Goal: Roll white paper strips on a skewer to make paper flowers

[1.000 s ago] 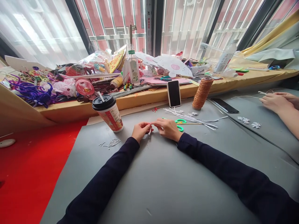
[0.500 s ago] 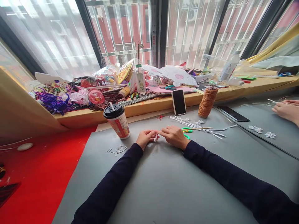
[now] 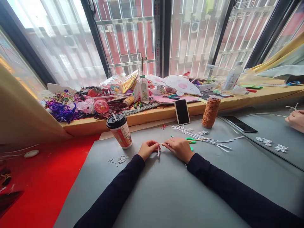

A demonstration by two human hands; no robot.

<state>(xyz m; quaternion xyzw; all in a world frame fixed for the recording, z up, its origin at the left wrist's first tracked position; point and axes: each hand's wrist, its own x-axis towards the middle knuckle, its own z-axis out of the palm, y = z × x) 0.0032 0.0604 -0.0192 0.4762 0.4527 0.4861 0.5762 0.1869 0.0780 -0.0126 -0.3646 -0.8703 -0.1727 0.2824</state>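
Observation:
Near the middle of the grey table mat, my left hand (image 3: 148, 150) pinches a short white cord piece (image 3: 158, 152), which hangs down below its fingertips. My right hand (image 3: 179, 148) is closed on a thin wooden stick (image 3: 201, 139), whose tip reaches the cord at my left fingers. Behind my right hand lie green-handled scissors (image 3: 190, 140), partly hidden, and a bundle of white cords (image 3: 217, 143). Short white cord scraps (image 3: 121, 160) lie left of my left hand.
A paper cup (image 3: 121, 133) stands behind my left hand. A phone (image 3: 182, 112), an orange twine spool (image 3: 211, 112) and a dark phone (image 3: 239, 123) are farther back. Another person's hand (image 3: 295, 121) and white knotted flowers (image 3: 281, 148) are at right.
The view has tilted up slightly, so the table things sit lower. My right fingers have drawn back a little with the stick, and more of the white cord shows below my left fingers.

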